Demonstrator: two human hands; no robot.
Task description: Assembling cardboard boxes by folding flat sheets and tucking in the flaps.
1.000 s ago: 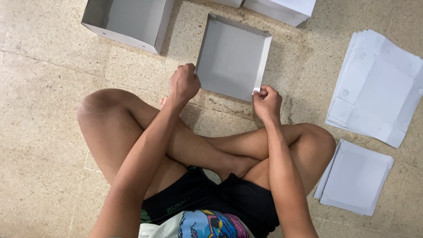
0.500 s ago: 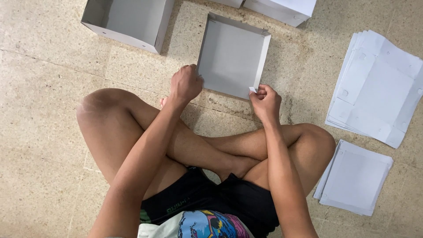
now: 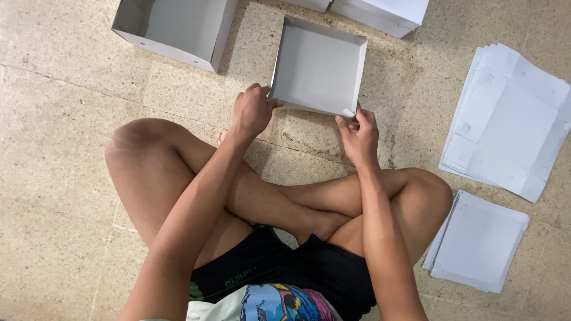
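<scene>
Now, the shallow grey cardboard tray (image 3: 318, 65) sits on the speckled floor (image 3: 53, 119) right ahead of the crossed legs. The left hand (image 3: 253, 110) is curled closed on the tray's near-left corner; the right hand (image 3: 358, 132) pinches the near-right corner between thumb and fingertips. A deeper open box (image 3: 178, 27) lies well off to the left, and another white box (image 3: 386, 12) is just beyond the tray. Far right, a fanned stack of flat white blanks (image 3: 511, 119), with a smaller pile of sheets (image 3: 479, 241) beside the knee.
</scene>
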